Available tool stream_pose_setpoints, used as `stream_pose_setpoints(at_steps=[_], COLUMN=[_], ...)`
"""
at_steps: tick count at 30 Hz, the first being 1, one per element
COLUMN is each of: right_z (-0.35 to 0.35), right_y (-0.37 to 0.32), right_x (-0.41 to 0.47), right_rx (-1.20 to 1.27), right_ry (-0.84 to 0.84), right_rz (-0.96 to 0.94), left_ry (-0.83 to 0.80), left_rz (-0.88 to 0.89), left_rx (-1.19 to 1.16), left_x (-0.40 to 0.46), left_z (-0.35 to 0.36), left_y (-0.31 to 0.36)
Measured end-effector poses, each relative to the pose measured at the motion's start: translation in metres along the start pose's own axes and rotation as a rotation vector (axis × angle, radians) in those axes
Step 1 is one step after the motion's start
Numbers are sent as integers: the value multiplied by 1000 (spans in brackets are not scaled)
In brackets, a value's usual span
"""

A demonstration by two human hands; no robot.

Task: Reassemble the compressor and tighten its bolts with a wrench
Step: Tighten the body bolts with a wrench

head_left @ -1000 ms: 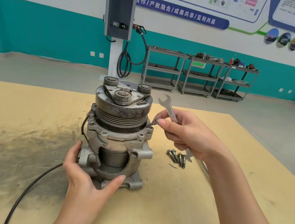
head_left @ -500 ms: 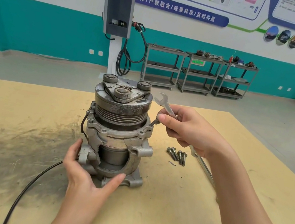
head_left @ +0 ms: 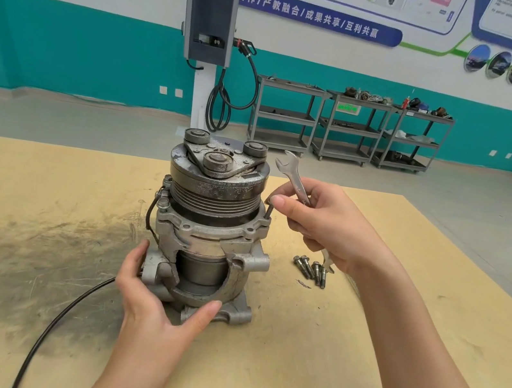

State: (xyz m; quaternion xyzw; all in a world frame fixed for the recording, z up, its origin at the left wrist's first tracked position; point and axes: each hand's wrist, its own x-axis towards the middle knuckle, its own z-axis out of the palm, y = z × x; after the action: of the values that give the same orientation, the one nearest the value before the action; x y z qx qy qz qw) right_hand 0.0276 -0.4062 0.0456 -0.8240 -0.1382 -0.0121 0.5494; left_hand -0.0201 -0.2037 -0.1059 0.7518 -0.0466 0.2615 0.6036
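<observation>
My left hand [head_left: 158, 306] is spread wide around the foot of the compressor [head_left: 208, 230], fingers on its left side and thumb pressed to the front lower rim. My right hand [head_left: 326, 229] is closed around a wrench [head_left: 294, 180], whose open-ended head sticks up past my knuckles; the fingertips of that same hand pinch a bolt [head_left: 268, 211] standing upright in the flange hole on the compressor's right shoulder. The other end of the wrench shows below my palm.

The compressor stands upright near the middle of the table [head_left: 355, 363], pulley end up, with a cutaway in the front of its housing. A black cable [head_left: 56, 323] runs from its left side down toward the near edge. Just right of it, below my right wrist, lie four loose bolts [head_left: 310, 269] side by side.

The table is pale wood, with a broad dark grimy smear [head_left: 16, 262] left of the compressor. Beyond it I see grey floor, a teal-and-white wall with posters, and a charging post [head_left: 208, 23] with a hanging cable. Three grey shelf carts [head_left: 351, 125] stand along the wall; small parts sit on the tops of the middle and right ones, too small to make out.
</observation>
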Motion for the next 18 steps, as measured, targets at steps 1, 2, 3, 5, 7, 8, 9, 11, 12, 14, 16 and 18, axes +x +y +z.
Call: stream_pose_setpoints(at_steps=[1,2,3,5,7,8,9,11,12,14,16,18], right_z=[1,2,3,5,6,6,5,5,5,5,6,7], right_y=[0,0,0,-1,-1,-1,-2,-2,-2,-3,-3,-3], right_x=[0,0,0,0,1,1,0,-1,-1,-2,-2,-2], right_rx=[-3,-13,-28,-53,-55,-49,-42,-32,-33,-46,-60,-72], right_ry=[-1,-6,-12,-10,-4,-4,-7,-17,-23,-27,-26,-25], right_rz=[2,4,6,10,19,24,30,38,40,44,49,48], left_ry=[-5,-10,-15,-20,-25,-27,-27,-28,-30,-37,-42,-48], left_rz=[-6,-10,-14,-18,-20,-19,-18,-17,-15,-12,-16,-18], left_rx=[-7,-14,-18,-26,-31,-31,-31,-32,-29,-26,-45,-63], left_x=[0,0,0,0,0,0,0,0,0,0,0,-1], left_z=[0,0,0,-1,-1,-2,-2,-2,-2,-2,-3,-4], left_y=[1,2,2,3,2,2,2,2,1,1,1,1])
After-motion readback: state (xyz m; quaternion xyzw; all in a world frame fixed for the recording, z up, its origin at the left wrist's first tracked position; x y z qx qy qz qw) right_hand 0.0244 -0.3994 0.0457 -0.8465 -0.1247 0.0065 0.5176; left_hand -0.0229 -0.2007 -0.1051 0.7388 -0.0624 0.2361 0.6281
